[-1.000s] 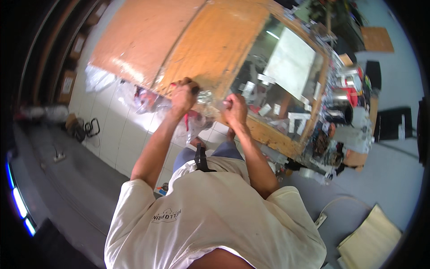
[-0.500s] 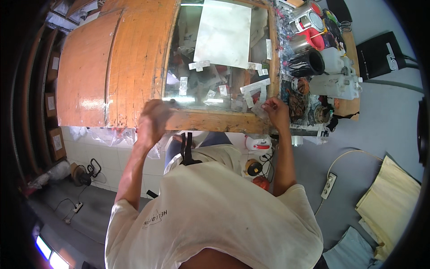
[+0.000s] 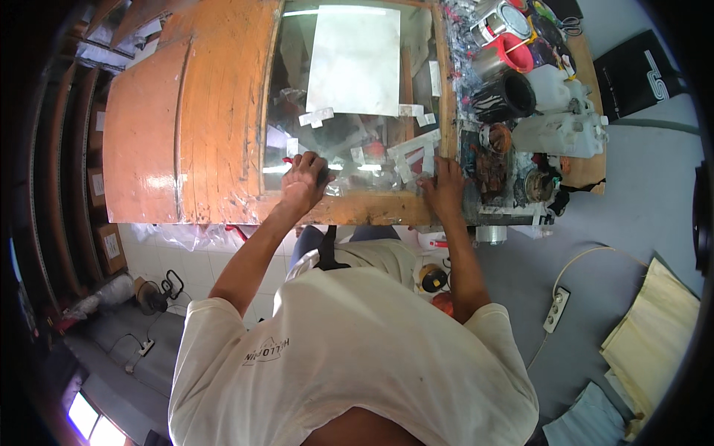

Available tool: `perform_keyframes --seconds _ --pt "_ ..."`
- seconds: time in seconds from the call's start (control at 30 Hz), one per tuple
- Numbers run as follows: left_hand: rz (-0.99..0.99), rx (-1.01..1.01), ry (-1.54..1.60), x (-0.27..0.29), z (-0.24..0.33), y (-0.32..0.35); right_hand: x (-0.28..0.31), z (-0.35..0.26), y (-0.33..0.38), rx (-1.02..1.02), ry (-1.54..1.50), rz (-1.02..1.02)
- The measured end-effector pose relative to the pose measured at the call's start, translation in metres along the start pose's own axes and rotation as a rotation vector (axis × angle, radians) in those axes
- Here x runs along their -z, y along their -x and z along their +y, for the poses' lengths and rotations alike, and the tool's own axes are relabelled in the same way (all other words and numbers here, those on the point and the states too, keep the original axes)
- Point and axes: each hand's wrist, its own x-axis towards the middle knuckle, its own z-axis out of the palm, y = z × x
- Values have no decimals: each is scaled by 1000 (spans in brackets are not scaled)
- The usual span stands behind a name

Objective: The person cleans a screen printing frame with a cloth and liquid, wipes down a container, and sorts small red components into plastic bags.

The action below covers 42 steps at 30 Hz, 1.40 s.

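Note:
My left hand (image 3: 303,184) lies over the front part of the glass pane (image 3: 282,123), its fingers curled down over something dark. A small red tip (image 3: 288,160) pokes out beside these fingers; the rest is hidden. At the front right corner of the pane, my right hand (image 3: 445,192) rests on the wooden frame (image 3: 357,212). Its fingers stretch forward and its thumb is apart, close to pale tape strips (image 3: 405,165). A white sheet (image 3: 353,63) lies on the glass farther back, with tape pieces (image 3: 316,117) near its lower corners.
Brown wooden boards (image 3: 223,111) extend left of the glass. On the right stand a black can (image 3: 506,97), a red-rimmed can (image 3: 513,52) and translucent jugs (image 3: 558,134). A power strip (image 3: 556,308) and yellowish cloth (image 3: 654,334) lie on the floor.
My left hand has moved right, from the frame's left front corner onto the glass. My right hand has lowered onto the frame, its fingers no longer pinching a tape strip. The view has shifted slightly.

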Motion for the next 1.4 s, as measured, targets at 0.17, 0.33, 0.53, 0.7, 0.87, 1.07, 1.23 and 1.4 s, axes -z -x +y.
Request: perform_keyframes --seconds 0.17,0.33,0.53,0.7,0.87,1.07,1.23,1.4 --pt "-13 84 156 6 -10 0 11 2 -3 -175 -216 -38" --pt "61 259 479 14 -26 2 16 0 0 -377 -453 231" --pt "153 326 442 17 -41 4 6 -63 -15 -220 -849 242" --pt "276 186 47 6 -24 12 -29 -109 -10 -83 -843 97" --pt "299 184 76 3 -25 15 -69 -153 4 436 -255 -111" --pt "290 190 93 0 -27 13 -80 -152 28 600 108 -79" --pt "391 190 380 -2 -56 16 -68 -148 32 421 -159 -216" --pt "369 679 1631 44 -61 37 -21 -168 0 -112 -919 -116"
